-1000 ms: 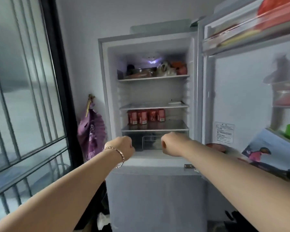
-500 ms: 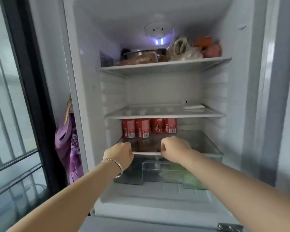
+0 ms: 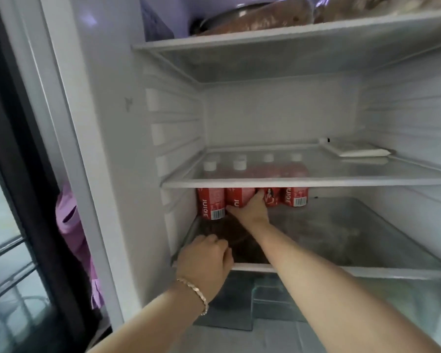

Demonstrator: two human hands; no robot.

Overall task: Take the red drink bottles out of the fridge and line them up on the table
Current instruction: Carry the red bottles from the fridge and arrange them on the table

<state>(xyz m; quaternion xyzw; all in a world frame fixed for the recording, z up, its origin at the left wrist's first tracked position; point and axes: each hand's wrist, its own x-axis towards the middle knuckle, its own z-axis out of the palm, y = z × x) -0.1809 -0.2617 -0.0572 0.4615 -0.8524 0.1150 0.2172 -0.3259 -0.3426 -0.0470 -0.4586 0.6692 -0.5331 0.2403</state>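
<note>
- Got right hand (image 3: 250,208) curled round second juice bottle (image 3: 239,197), counted from left edge of lower glass shelf (image 3: 354,238); thumb low on near side, fingers wedged in toward third bottle (image 3: 271,197).
- Got left hand (image 3: 204,258) at front-left corner of that shelf, fingers curled, no bottle in it; can't tell if hooked on the shelf lip.
- Counting four red juice bottles (image 3: 294,198) upright in a tight row at back-left of the shelf, touching side to side, first bottle (image 3: 210,203) nearest its left edge.
- Seeing white caps (image 3: 210,165) only through middle shelf (image 3: 316,180) just above the lower shelf: little headroom, so no top grab; slide forward before lifting.
- Expecting rigid plastic, full, so moderately heavy for the size; likely cold, maybe damp, so slippery on the glossy label.
- Best to hold mid-body across the label with a full wrap, not a fingertip pinch.
- Watch the neighbours: tight packing, easy to tip one while pulling.
</note>
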